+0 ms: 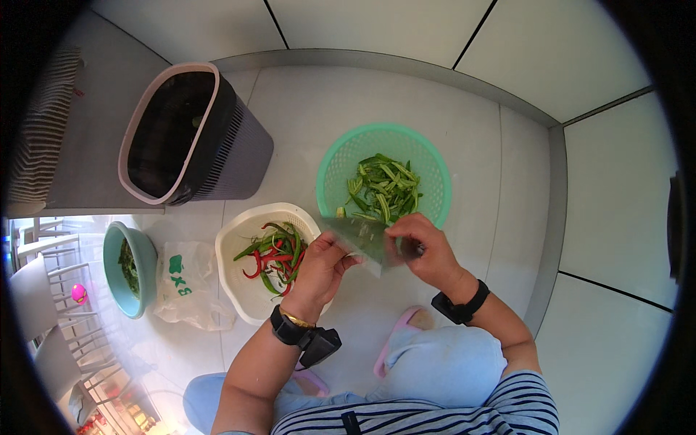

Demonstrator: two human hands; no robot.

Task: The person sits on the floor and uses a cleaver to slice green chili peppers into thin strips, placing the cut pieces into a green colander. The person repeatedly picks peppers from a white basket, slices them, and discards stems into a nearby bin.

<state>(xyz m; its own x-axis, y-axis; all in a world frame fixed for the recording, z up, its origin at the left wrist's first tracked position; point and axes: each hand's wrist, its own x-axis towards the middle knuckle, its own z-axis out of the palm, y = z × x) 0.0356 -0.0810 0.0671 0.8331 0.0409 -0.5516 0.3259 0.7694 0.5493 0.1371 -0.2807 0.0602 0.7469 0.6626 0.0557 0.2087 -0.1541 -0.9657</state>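
Observation:
My left hand [321, 263] pinches the near left edge of a flat, thin blade-like sheet [361, 239], perhaps a cleaver blade; blur leaves its kind unclear. My right hand [421, 244] is curled at the sheet's right side, fingers bent; what it grips there is blurred. Just beyond both hands a turquoise plastic colander [445, 190] holds split green peppers [386, 187]. Left of my left hand, a cream plastic basket [231, 283] contains whole red chillies [272, 257] and green chillies [296, 239].
A tall waste bin [239, 147] with a pink rim stands at the upper left. Below it are a light blue basin [144, 272] with leafy greens [129, 269] and a crumpled plastic bag [187, 283]. White cabinet panels [375, 27] border the tiled floor. Chairs [35, 288] stand far left.

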